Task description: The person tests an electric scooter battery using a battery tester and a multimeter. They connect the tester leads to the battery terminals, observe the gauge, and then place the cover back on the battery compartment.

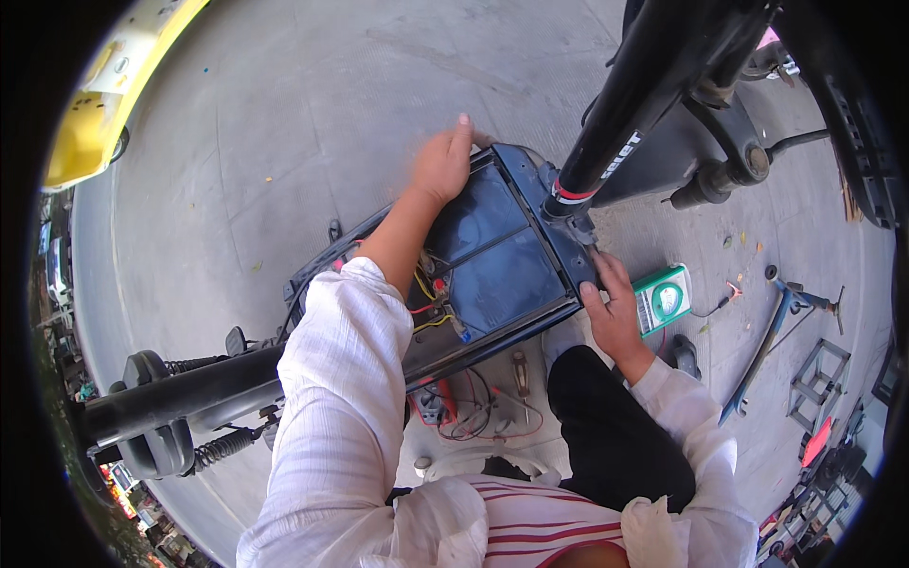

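Observation:
A black-framed battery compartment (554, 213) of an electric scooter lies in front of me, holding dark batteries (502, 284) side by side. Red and yellow wires (431, 308) with connectors run at their left end. At the compartment's far edge is my left hand (443, 166), its thumb raised. Motion blurs that hand and its other fingers are mostly hidden. My right hand (617, 312) holds the compartment's right corner, thumb at the rim and fingers along the outer side. Just right of it sits a green and white dial multimeter (663, 299).
Below the compartment lie a screwdriver (521, 374), a red tool or device (434, 402) and tangled leads (478, 407). The black steering column (634, 123) rises at upper right. A blue metal frame (762, 336) and grey metal stand (820, 383) lie right. A yellow vehicle (90, 123) stands far left.

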{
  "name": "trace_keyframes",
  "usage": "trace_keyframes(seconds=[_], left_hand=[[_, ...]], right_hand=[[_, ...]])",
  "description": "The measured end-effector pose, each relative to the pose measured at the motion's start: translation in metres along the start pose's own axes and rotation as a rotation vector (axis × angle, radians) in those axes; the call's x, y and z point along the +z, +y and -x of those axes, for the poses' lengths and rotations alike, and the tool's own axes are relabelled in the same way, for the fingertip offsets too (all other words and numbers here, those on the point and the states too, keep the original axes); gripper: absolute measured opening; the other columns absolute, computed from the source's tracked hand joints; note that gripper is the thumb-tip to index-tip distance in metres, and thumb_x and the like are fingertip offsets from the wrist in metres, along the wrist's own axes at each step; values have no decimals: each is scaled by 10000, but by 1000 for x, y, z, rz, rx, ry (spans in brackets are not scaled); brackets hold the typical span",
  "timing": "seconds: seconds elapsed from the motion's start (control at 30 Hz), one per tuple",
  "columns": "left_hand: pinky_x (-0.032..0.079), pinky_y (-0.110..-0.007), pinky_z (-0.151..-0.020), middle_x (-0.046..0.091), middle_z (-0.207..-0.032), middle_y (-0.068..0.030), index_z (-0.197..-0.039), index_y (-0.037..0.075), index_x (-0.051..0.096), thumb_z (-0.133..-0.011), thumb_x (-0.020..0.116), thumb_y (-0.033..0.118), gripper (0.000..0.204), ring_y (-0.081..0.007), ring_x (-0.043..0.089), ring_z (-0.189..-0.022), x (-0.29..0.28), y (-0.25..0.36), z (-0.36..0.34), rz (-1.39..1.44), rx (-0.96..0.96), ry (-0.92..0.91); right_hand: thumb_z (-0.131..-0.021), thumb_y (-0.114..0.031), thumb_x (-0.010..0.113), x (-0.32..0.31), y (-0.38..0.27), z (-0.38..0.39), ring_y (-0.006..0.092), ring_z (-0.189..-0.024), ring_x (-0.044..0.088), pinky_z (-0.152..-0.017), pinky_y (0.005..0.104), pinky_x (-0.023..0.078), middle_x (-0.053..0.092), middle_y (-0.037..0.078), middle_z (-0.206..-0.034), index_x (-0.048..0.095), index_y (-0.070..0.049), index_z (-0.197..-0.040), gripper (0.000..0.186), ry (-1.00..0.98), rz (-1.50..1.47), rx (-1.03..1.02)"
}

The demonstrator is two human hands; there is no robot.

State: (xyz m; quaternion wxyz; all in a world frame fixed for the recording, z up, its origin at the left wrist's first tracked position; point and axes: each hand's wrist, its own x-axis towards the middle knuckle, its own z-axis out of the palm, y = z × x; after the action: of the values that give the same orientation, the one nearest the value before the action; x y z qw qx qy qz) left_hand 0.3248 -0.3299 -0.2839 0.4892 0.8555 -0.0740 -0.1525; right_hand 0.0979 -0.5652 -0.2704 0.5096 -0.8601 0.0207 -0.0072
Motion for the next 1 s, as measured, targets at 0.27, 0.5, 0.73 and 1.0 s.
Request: trace_keyframes(seconds=[0.27,0.5,0.73,1.0], left_hand=[[443,-433,-936,672,-1016,-221,-953,28,720,-1008,277,465,624,-401,598,-1024,28,30,-14,-133,288,-265],[446,-478,-927,641,-1080,-245,-1001,10,676,-965,402,365,449,-435,570,-1040,41,36,-17,-473,411,-230],[318,-401,-1109,497,-1413,-125,-1406,105,472,-953,521,262,482,-299,438,-1320,26,-33,-62,-888,654,-308],[352,-414,-1064,554,-1305,-188,-1300,33,531,-959,545,241,400,-338,490,-1246,12,-19,-50,-732,652,-391]], right_hand=[[-910,-233,588,1,4,2,351,-1146,528,-1014,371,385,531,236,-1225,515,68,-1300,499,36,37,12],[-903,-294,630,0,0,-2,347,-1100,554,-956,356,428,545,221,-1196,543,46,-1274,511,53,-37,17],[-911,-374,641,-5,2,2,331,-1036,584,-884,366,473,560,201,-1144,591,25,-1237,518,63,-91,27],[-906,-196,612,-20,28,26,301,-1080,574,-930,355,454,557,186,-1204,637,-5,-1208,358,22,-232,9]])
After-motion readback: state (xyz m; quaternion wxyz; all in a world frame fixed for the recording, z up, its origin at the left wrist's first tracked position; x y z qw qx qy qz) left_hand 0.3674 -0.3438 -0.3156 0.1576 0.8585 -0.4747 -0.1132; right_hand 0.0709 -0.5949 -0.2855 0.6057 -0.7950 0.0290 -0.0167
